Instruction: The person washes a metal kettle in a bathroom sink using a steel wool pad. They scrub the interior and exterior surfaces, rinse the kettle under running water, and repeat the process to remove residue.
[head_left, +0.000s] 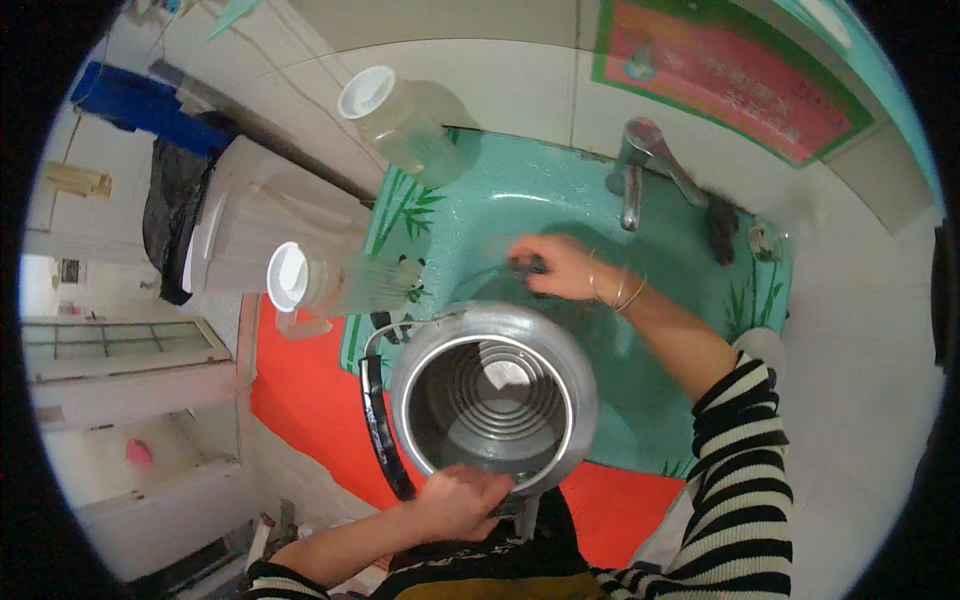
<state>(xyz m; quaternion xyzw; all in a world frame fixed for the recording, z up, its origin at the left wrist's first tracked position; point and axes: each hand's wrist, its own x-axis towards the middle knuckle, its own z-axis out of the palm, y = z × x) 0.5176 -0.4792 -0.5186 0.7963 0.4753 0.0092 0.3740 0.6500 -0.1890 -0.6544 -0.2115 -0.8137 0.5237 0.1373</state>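
Observation:
A metal kettle (502, 322) without its lid is tilted towards me at the front edge of the green sink (637, 420). I look straight into its ringed, shiny inside. My left hand (465, 501) grips the near rim beside the spout (528, 517). The black-wrapped handle (382, 427) hangs over on the kettle's left. Beyond the kettle, my right hand (559, 266) is down in the basin, its fingers closed around a small dark thing (536, 264), perhaps a scouring pad. Bangles circle the right wrist. The kettle hides part of the basin.
A chrome faucet (634, 187) stands at the back, with a dark clump (722, 229) beside its lever. Two clear plastic jugs with white lids, a rear one (409, 131) and a nearer one (330, 281), stand at the left. A glass (766, 241) sits at the right corner.

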